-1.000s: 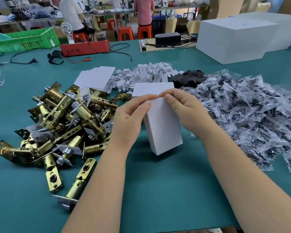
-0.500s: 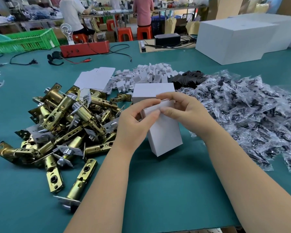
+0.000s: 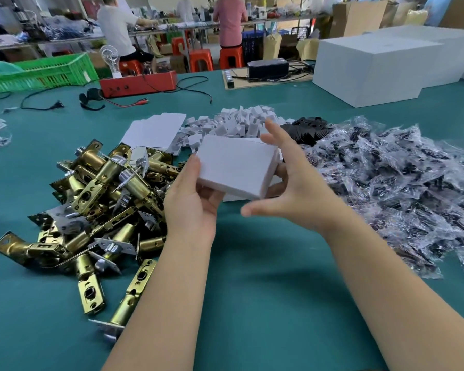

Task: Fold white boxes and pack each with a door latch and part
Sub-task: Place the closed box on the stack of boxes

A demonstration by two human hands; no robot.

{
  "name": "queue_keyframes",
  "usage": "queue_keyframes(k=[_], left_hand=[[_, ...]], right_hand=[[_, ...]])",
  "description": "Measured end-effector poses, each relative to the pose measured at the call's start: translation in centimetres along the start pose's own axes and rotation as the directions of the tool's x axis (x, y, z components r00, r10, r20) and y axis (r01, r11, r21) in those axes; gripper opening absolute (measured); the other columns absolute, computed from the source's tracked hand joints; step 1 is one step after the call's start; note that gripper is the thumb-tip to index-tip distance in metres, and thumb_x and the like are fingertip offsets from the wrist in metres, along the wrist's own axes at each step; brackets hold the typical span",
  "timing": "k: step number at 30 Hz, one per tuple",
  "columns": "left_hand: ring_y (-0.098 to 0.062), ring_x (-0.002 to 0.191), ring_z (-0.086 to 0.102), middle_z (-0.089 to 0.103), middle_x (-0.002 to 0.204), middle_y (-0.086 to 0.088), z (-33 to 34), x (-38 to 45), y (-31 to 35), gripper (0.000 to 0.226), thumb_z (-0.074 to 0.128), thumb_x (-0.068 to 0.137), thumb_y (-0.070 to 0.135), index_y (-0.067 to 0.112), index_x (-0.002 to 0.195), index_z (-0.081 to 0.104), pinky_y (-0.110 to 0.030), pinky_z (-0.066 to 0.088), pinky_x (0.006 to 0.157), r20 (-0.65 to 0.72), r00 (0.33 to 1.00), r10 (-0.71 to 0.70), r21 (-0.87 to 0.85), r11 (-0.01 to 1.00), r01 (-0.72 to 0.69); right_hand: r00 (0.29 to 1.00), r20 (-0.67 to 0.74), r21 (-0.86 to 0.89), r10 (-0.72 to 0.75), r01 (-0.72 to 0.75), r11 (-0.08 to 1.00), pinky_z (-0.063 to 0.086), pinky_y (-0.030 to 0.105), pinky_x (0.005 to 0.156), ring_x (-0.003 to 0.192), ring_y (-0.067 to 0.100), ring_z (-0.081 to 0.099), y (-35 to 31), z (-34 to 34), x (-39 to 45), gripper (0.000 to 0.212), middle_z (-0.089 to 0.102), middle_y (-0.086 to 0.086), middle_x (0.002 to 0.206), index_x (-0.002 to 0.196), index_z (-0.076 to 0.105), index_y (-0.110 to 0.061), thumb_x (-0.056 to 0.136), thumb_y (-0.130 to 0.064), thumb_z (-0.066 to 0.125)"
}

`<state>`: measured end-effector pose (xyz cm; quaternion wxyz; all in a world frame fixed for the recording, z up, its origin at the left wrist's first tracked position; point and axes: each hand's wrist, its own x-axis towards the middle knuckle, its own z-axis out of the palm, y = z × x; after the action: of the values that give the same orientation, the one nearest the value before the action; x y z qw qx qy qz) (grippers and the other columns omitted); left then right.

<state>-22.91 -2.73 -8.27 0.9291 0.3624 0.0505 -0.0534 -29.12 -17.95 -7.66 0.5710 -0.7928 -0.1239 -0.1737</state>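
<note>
Since the earlier frame the white box went from standing on the counter to lying flat, lifted at frame centre. Left hand holds its near corner; right hand, fingers spread wide, steadies the far end, probably for setting it aside.

Factory packing floor — latch pile, seated workers, crates

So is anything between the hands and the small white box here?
No. The left hand already grips the white box at its left end, above the table. The right hand is spread open at its right end, with nothing visible in between.
</note>
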Motion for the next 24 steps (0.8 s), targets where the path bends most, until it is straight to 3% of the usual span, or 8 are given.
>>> queue_keyframes(k=[2, 4, 7, 11, 14, 17, 20, 24], left_hand=[[-0.015, 0.078, 0.072, 0.074, 0.089, -0.006, 0.0, 0.0, -0.2, 0.014, 0.057, 0.096, 0.016, 0.009, 0.104, 0.067, -0.027, 0.056, 0.061, 0.037, 0.999, 0.033, 0.012, 0.999, -0.034], [-0.013, 0.092, 0.069, 0.070, 0.108, -0.006, -0.1, -0.1, -0.4, 0.023, 0.054, 0.096, 0.016, 0.014, 0.116, 0.064, -0.025, 0.056, 0.069, 0.136, 0.980, 0.147, 0.165, 0.972, -0.169], [0.001, 0.108, 0.060, 0.060, 0.125, 0.004, -0.3, -0.2, -1.2, 0.036, 0.050, 0.097, 0.013, 0.020, 0.132, 0.048, -0.016, 0.051, 0.084, 0.311, 0.912, 0.267, 0.436, 0.813, -0.386], [-0.005, 0.125, 0.049, 0.055, 0.133, 0.010, -0.9, 0.6, -1.6, 0.041, 0.045, 0.099, 0.010, 0.027, 0.136, 0.047, -0.025, 0.041, 0.106, 0.513, 0.837, 0.192, 0.603, 0.613, -0.510], [-0.004, 0.141, 0.031, 0.036, 0.153, 0.009, -1.2, 0.9, -1.9, 0.058, 0.045, 0.096, 0.010, 0.021, 0.151, 0.031, -0.032, 0.025, 0.119, 0.518, 0.850, 0.092, 0.656, 0.595, -0.464], [-0.002, 0.132, 0.041, 0.046, 0.143, 0.012, -1.1, 0.6, -2.1, 0.058, 0.044, 0.089, 0.011, 0.030, 0.143, 0.037, -0.023, 0.033, 0.111, 0.538, 0.839, 0.084, 0.617, 0.639, -0.460], [0.001, 0.123, 0.049, 0.054, 0.135, 0.012, -1.2, 0.8, -2.3, 0.057, 0.043, 0.093, 0.001, 0.026, 0.144, 0.038, -0.014, 0.039, 0.101, 0.531, 0.843, 0.082, 0.558, 0.715, -0.421], [0.003, 0.118, 0.053, 0.061, 0.125, 0.021, -1.3, 0.9, -2.5, 0.053, 0.045, 0.089, 0.011, 0.032, 0.137, 0.044, -0.011, 0.042, 0.092, 0.527, 0.843, 0.103, 0.523, 0.743, -0.418]], right_hand=[[0.984, -0.173, -0.044, -0.041, 0.034, 0.998, 0.055, 0.026, 0.081, 0.119, 0.013, 0.055, 0.4, 0.8, 0.2, 0.105, 0.035, -0.025, 0.135, 0.143, 0.020, -0.043, 0.061, -0.033, 0.085], [0.955, -0.298, 0.105, 0.003, 0.030, 0.994, 0.054, 0.022, 0.077, 0.105, 0.008, 0.064, 0.6, 1.1, 0.4, 0.091, 0.040, -0.021, 0.133, 0.138, 0.028, -0.035, 0.067, -0.019, 0.081], [0.916, -0.398, 0.167, 0.053, 0.016, 0.986, 0.052, 0.016, 0.078, 0.103, 0.006, 0.065, 1.1, 1.1, 0.6, 0.077, 0.046, -0.006, 0.139, 0.141, 0.036, -0.016, 0.076, -0.009, 0.078], [0.846, -0.532, -0.150, -0.003, -0.091, 0.984, 0.048, 0.028, 0.096, 0.119, 0.019, 0.057, 1.9, 0.6, 0.5, 0.059, 0.051, 0.003, 0.139, 0.139, 0.047, -0.010, 0.086, -0.019, 0.071], [0.852, -0.505, -0.515, -0.138, -0.168, 0.841, 0.027, 0.013, 0.103, 0.123, 0.026, 0.047, 2.5, -0.1, 0.5, 0.056, 0.052, 0.007, 0.139, 0.136, 0.052, -0.006, 0.088, -0.029, 0.068], [0.892, -0.451, -0.369, -0.035, -0.151, 0.917, 0.029, -0.002, 0.089, 0.117, 0.015, 0.052, 2.9, -0.6, 0.7, 0.053, 0.054, -0.007, 0.133, 0.141, 0.046, -0.015, 0.091, -0.023, 0.064], [0.906, -0.423, -0.262, 0.017, -0.140, 0.955, 0.041, 0.005, 0.085, 0.102, -0.008, 0.055, 3.3, -0.2, 0.6, 0.052, 0.051, -0.039, 0.112, 0.137, 0.044, -0.035, 0.092, -0.013, 0.059], [0.848, -0.530, -0.229, 0.027, -0.174, 0.958, 0.045, 0.012, 0.085, 0.097, -0.006, 0.059, 3.9, 0.4, 0.7, 0.043, 0.062, -0.027, 0.105, 0.130, 0.058, -0.027, 0.089, -0.014, 0.062]])
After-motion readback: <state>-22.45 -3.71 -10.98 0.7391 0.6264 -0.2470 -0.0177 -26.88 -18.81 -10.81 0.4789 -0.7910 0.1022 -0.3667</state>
